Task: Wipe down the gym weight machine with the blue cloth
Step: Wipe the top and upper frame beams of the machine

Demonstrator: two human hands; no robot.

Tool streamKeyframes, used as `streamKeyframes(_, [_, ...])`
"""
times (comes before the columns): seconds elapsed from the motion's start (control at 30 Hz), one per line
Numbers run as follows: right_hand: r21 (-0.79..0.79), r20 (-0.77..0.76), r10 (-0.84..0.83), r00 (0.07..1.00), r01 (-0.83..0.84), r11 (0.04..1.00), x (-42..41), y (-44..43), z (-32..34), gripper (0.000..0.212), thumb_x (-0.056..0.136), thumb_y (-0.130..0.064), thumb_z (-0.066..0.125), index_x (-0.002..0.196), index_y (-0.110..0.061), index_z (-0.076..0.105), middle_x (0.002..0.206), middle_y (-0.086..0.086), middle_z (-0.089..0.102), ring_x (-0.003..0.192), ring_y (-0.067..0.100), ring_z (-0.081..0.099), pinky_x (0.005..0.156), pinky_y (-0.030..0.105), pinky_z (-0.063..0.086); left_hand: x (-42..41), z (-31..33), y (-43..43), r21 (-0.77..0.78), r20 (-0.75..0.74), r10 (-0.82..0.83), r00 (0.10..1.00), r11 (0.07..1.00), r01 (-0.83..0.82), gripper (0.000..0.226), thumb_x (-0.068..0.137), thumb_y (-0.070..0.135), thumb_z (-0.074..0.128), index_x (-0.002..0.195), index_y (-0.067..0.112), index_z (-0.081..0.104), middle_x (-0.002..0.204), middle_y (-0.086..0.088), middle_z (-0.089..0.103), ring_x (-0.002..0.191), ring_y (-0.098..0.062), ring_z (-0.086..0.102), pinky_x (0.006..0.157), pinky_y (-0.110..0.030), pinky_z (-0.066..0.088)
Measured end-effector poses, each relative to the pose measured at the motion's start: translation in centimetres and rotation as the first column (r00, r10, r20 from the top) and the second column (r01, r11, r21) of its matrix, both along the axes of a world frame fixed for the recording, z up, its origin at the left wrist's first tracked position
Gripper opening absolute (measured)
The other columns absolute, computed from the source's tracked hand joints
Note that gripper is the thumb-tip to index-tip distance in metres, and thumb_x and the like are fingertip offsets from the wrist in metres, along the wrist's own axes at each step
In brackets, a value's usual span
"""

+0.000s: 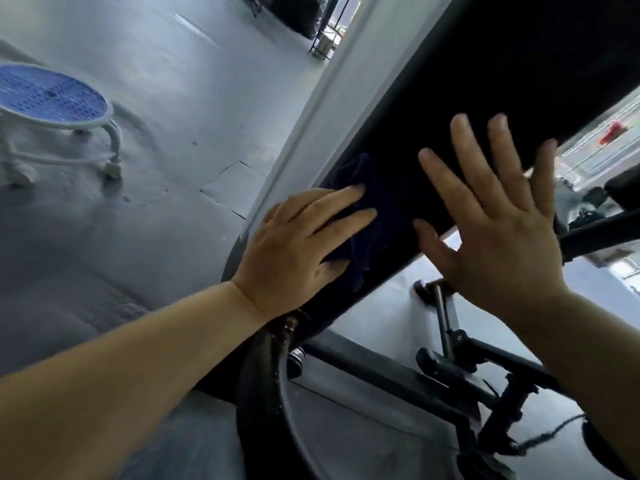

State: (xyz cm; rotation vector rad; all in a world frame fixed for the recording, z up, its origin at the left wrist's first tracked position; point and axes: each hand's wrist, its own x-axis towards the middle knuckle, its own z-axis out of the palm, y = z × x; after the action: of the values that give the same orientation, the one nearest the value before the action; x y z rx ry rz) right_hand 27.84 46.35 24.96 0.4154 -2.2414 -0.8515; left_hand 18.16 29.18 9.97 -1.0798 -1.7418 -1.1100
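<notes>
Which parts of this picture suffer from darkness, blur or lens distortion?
Head view: the blue cloth nearly vanishes against the dark pad; the right hand looks slightly blurred; the wide lens tilts and curves the stool and floor.

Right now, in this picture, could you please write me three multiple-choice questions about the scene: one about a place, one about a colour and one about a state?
1. Where does the blue cloth lie?
A. Under the left hand, on the black pad
B. On the stool
C. On the floor

2. What colour is the seat of the round stool?
A. Red
B. Blue
C. Green

3. How is the right hand?
A. Clenched in a fist
B. Fingers straight and spread, flat on the pad
C. Wrapped round a bar

Answers:
1 A: the left hand's fingers press the cloth against the pad.
2 B: the perforated seat is blue, above white legs.
3 B: its fingers lie straight against the pad and hold nothing.
</notes>
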Motion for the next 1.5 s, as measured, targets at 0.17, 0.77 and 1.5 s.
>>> streamKeyframes(0.17, [-0.112,-0.014,-0.023,1.000,0.022,0.993,1.5,1.1,-2.5,0.061,0.094,-0.020,0.058,0.150,-0.014,0.034,0.158,0.006,0.023,0.148,0.028,0.020,0.121,0.050,0.003,-0.7,-5.1,0.0,-0.506,-0.358,-0.169,0.918,0.862,-0.038,0.036,0.096,0.015,0.048,0.129,0.024,0.060,0.131,0.004,0.059,0.107,-0.021,0.053,0.087,-0.034,0.049])
streamKeyframes(0.77, [-0.323,-0.065,-0.051,0.997,0.027,0.946,2.8,3.0,-4.1,0.067,0.095,-0.019,0.062,0.152,-0.009,0.028,0.159,0.007,0.014,0.149,0.029,0.020,0.120,0.050,0.022,-2.8,-1.0,-1.9,-0.726,-0.559,-0.351,0.752,0.644,-0.239,0.048,0.103,0.003,0.024,0.138,0.017,0.055,0.145,0.001,0.052,0.131,-0.015,0.051,0.120,-0.043,0.019])
streamKeyframes(1.5, [-0.095,0.073,0.196,0.978,-0.189,0.977,-2.3,-3.9,-3.0,0.042,0.090,-0.008,0.043,0.124,-0.010,0.066,0.142,0.007,0.054,0.142,0.030,0.036,0.120,0.052,0.003,0.5,-5.2,-0.8,0.252,0.612,-0.084,0.787,0.963,-0.093,0.034,0.095,0.015,0.054,0.126,0.027,0.053,0.122,0.001,0.051,0.110,0.001,0.050,0.101,-0.014,0.040])
